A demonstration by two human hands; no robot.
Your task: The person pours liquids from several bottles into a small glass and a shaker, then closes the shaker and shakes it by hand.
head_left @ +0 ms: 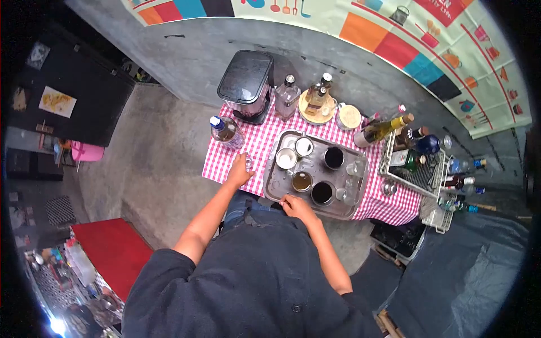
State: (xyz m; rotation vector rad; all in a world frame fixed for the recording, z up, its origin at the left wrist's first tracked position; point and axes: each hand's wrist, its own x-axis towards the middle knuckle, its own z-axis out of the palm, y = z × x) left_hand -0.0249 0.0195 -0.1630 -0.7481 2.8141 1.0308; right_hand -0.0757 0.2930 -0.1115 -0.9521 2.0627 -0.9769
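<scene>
1. Small clear glass (248,164) left of the tray, nearer the body than the blue-capped bottle (228,134); cannot tell whether resting on the cloth or lifted slightly.
2. Left hand (240,173) with fingers curled around the glass, nearly closed. Best held low and lightly, rim free; smooth, slick wall, probably calling for even pressure.
3. Right hand (298,207) at the near rim of the grey tray (276,183), fingers loosely bent; cannot tell whether gripping. Press gently there, without tilting.
4. On the tray, two round mugs of near-black liquid (333,158) (323,193), one mug of brown liquid (302,181) and two pale-filled cups (286,158) (304,146). Glossy liquid surfaces, likely to slosh if knocked.
5. Underneath, pink-and-white checkered cloth (378,198), rippled along the near right edge. Lift rather than drag, to avoid rucking.
6. Farther out, boxy dispenser with a black lid (245,76), open wire rack (389,169), rough grey wall (191,56).
</scene>
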